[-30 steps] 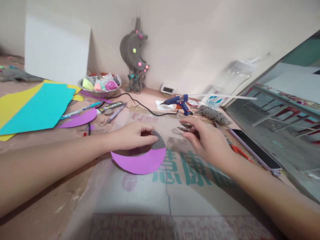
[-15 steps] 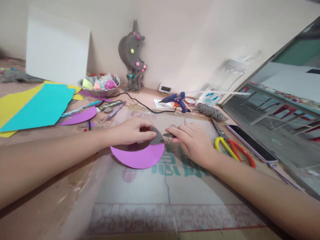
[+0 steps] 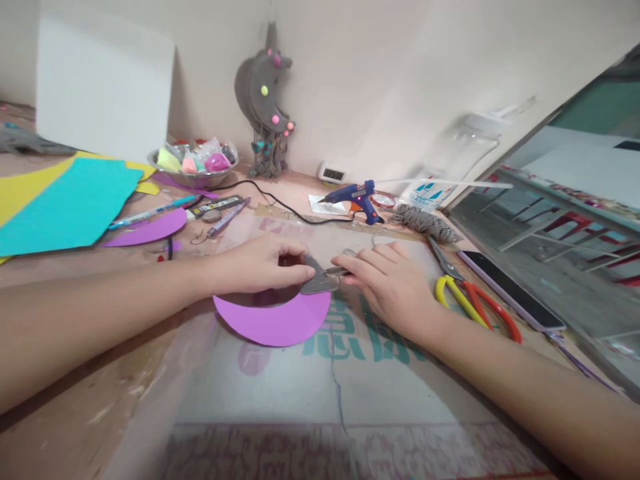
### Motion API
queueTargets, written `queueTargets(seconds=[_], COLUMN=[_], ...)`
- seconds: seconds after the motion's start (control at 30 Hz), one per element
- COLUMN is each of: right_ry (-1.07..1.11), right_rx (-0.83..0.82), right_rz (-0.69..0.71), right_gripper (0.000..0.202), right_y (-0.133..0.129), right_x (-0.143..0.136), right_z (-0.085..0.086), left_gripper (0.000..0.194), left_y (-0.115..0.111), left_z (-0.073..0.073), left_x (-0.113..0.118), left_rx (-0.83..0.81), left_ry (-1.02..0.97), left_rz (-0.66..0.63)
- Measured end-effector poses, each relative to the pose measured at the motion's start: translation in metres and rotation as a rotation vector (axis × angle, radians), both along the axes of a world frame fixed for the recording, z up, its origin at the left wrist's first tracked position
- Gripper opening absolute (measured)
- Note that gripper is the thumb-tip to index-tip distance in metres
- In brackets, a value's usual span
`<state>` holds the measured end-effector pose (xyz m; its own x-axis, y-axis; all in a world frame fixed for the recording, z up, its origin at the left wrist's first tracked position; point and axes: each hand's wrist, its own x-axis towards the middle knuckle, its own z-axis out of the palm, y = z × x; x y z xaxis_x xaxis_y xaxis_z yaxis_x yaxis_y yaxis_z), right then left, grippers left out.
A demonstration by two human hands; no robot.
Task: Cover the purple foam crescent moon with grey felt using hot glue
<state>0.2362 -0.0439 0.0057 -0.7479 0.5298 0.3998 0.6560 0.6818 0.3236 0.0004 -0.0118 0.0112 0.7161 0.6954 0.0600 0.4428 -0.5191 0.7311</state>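
Note:
A purple paper crescent (image 3: 277, 321) lies over the plastic sheet, its upper right tip covered with grey yarn (image 3: 316, 280). My left hand (image 3: 267, 263) is closed on the upper edge of the crescent, thumb and fingertips pinching beside the grey part. Just to the right, my right hand (image 3: 383, 270) is closed around a slim, dark pointed tool (image 3: 337, 271), whose tip meets the edge of the yarn. Most of this tool is hidden by the fingers, so its kind is unclear.
Scissors (image 3: 457, 293) and a phone (image 3: 510, 290) lie right of my hand. Behind are a blue glue gun (image 3: 355, 197), a grey yarn skein (image 3: 425, 223), a clear bottle (image 3: 460, 147) and a bowl (image 3: 193, 179). Coloured sheets (image 3: 70, 207) lie left; a decorated grey moon (image 3: 265, 93) hangs behind.
The camera view has shifted slightly. The tool tip in my right hand has come closer to the yarn-covered end of the crescent, while my left hand keeps its hold.

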Motion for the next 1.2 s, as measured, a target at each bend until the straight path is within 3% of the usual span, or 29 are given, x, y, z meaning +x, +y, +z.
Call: queueTargets(seconds=[0.33,0.6,1.2], right_ry=[-0.037,-0.035,-0.02], right_rx=[0.008,-0.004,-0.058], right_rz=[0.009,0.021,0.044], right_gripper=[0.028,0.029,0.028], right_y=[0.0016,0.001,0.0022], right_x=[0.0,-0.0005,-0.0005], right_z=[-0.0015,0.0,-0.0004], left_gripper=[0.023,0.025,0.026], left_y=[0.0003,0.003,0.0034], left_z=[-0.0017,-0.0032,-0.0015], left_x=[-0.0008,-0.0038,-0.0036], left_rx=[0.046,-0.065,-0.053], left_ry=[0.005,-0.002,0.044], left_rz=[-0.025,-0.048,-0.031])
